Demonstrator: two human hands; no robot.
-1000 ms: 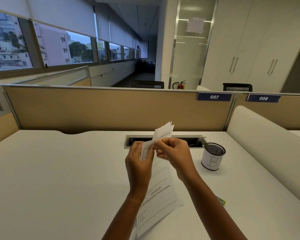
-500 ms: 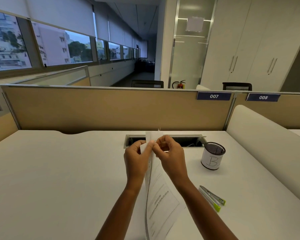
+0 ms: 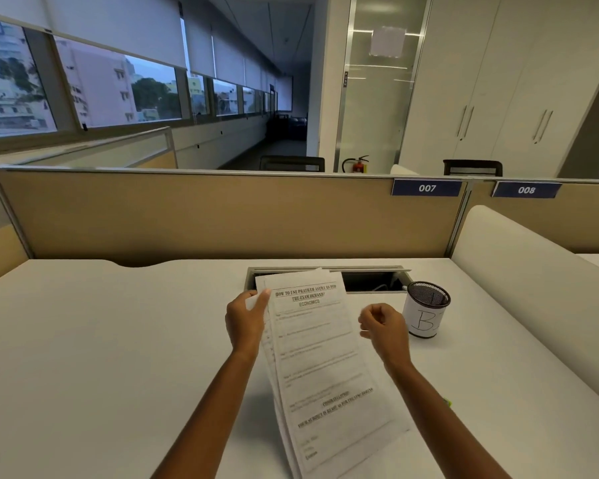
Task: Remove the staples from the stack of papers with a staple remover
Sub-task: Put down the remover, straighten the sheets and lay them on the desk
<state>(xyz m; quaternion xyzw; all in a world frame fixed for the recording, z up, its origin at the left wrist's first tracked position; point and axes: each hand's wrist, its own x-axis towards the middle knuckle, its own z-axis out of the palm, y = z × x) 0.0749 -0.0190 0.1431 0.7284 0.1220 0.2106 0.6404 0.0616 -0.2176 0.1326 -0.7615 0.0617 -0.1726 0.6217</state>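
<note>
A stack of printed papers [image 3: 320, 361] lies fanned out on the white desk [image 3: 101, 357], printed side up. My left hand [image 3: 247, 319] pinches the stack's upper left corner. My right hand [image 3: 382, 324] hovers to the right of the papers with its fingers curled shut; whether it pinches something tiny I cannot tell. Of the staple remover only a small green tip [image 3: 447, 402] shows past my right forearm; the rest is hidden.
A black mesh pen cup [image 3: 426, 311] with a white label marked "B" stands right of my right hand. A cable slot [image 3: 370, 280] is cut into the desk behind the papers. A beige partition [image 3: 222, 216] closes the back; a white divider [image 3: 533, 281] borders the right.
The papers went from held upright between both hands to lying flat on the desk. My right hand let go of the top corner and moved right, toward the pen cup.
</note>
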